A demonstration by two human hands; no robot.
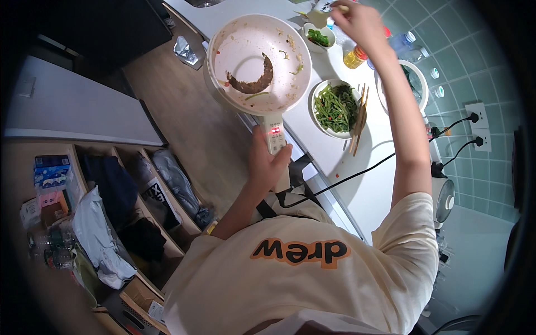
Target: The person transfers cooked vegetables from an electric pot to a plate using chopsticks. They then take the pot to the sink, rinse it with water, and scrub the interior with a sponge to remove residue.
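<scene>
My left hand (270, 161) grips the handle of a white electric cooking pan (259, 63), whose control panel glows red. Inside the pan are a brown residue patch and scattered bits of food. My right hand (356, 21), raised at the top right, holds a pale utensil (319, 18), blurred, above a small white bowl of chopped green vegetables (318, 37). Cooked leafy greens (336, 109) fill a round white bowl on the counter, with wooden chopsticks (360, 121) resting across its right side.
A black power cord (356, 175) crosses the white counter (335, 163) to wall sockets (479, 125). A yellow bottle with a red cap (354, 58), clear bottles (412, 54) and a round white-rimmed object (423, 86) stand near the tiled wall. Open shelves (167, 238) with bags lie at the left.
</scene>
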